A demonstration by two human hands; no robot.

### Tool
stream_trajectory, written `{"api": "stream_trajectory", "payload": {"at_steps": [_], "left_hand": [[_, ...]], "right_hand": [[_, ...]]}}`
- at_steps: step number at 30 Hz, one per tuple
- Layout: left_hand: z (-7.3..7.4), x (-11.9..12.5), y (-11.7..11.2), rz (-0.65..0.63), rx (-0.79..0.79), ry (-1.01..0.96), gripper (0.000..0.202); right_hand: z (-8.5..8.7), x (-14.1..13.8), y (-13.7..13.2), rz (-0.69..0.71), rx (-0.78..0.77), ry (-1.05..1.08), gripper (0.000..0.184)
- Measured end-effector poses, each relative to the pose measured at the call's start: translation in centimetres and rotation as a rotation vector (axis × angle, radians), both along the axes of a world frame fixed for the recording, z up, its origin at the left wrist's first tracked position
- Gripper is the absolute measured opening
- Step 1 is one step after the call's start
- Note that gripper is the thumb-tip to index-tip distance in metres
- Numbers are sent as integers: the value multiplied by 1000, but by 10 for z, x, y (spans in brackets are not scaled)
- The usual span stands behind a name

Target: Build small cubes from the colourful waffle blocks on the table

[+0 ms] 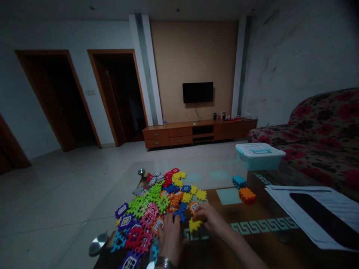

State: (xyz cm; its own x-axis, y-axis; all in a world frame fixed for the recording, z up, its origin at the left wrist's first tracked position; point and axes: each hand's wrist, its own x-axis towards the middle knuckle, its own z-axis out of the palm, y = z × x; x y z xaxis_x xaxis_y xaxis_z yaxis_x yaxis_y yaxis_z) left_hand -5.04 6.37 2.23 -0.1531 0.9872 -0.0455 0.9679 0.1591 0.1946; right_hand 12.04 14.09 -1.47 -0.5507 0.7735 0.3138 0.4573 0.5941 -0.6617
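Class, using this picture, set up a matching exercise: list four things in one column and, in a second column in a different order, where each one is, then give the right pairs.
Column one
1. Television
2. Storage box
3. Left hand
4. Orange block of interlocked pieces

Column two
A. Beside a blue stack of pieces
B. On the wall above the wooden cabinet
C. Resting on the multicoloured heap of pieces
D. Near the floral sofa

Right pairs: 1-B, 2-D, 3-C, 4-A
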Motion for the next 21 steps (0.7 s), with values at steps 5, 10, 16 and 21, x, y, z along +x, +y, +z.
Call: {"api": "stream_trajectory", "payload": {"at_steps": [5, 10, 16, 21], "left_hand": [[-4, 15, -5, -144, -20, -159, 69], [-16, 22, 3, -257, 28, -269, 65], [-25, 31, 4, -304, 89, -316, 44], [-13, 32, -1, -254, 61, -270, 36]], "right_hand": [[-14, 21, 13, -12, -57, -20, 56], [-7, 17, 37, -371, -6, -162, 61], [-1, 4, 52, -458, -3, -273, 44], [4, 6, 47, -486, 0, -310, 35]]}}
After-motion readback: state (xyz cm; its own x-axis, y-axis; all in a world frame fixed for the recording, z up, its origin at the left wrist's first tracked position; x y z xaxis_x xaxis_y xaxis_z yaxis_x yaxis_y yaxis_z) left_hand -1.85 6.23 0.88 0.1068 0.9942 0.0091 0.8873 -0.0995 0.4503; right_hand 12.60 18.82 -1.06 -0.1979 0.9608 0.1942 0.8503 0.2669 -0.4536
